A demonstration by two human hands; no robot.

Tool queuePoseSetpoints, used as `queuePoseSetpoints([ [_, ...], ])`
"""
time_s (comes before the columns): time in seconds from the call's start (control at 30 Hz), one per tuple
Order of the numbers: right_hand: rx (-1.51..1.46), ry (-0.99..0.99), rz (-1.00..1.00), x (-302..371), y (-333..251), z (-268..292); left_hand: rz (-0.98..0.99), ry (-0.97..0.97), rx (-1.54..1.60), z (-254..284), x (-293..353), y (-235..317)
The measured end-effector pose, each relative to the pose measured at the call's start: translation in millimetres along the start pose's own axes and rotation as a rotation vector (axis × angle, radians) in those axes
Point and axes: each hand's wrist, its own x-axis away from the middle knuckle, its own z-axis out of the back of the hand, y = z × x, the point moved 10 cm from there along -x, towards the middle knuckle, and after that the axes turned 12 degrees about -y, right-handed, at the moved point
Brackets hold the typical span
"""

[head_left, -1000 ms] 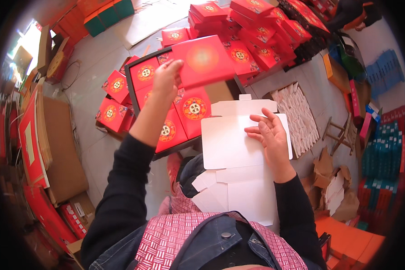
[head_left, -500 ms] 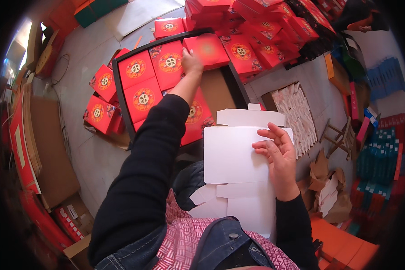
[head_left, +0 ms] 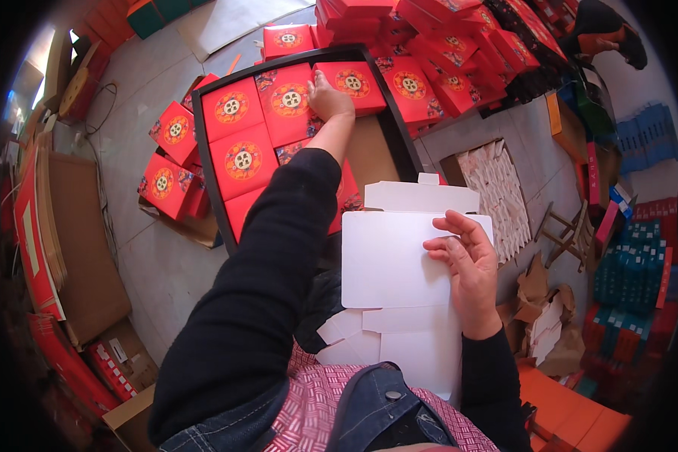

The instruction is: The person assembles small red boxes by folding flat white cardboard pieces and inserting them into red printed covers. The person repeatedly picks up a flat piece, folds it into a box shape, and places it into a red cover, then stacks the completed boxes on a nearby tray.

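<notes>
Inside the black tray (head_left: 374, 148), our left hand (head_left: 331, 103), grip unclear, perhaps steadies a red box (head_left: 356, 84); outside, our right hand (head_left: 471, 273) is loosely spread

tray (head_left: 373, 147) partly behind sleeve (head_left: 267, 264), red stack (head_left: 450, 47) cut off

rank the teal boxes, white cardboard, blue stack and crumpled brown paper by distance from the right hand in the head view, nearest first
1. White cardboard: partly behind the right hand
2. Crumpled brown paper: just right of the hand
3. Teal boxes: farther right
4. Blue stack: far right, higher up
</notes>
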Motion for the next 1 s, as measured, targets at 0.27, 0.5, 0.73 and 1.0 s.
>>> queuePoseSetpoints([
  [0.27,-0.004,-0.005,-0.015,-2.6,5.2,-2.9,-0.061,-0.241,-0.274,-25.5,-10.0,1.7],
  [0.5,0.0,-0.035,-0.012,-6.0,6.2,-10.7,-0.353,-0.415,-0.181,-23.4,3.9,2.3],
  [0.73,0.021,-0.036,-0.031,-8.9,9.0,-12.5,-0.389,-0.532,-0.646,-19.0,14.5,6.9],
  [1.0,0.106,-0.059,-0.041,-10.0,6.9,-19.6,-0.274,-0.548,-0.765,-21.6,13.0,-0.5],
])
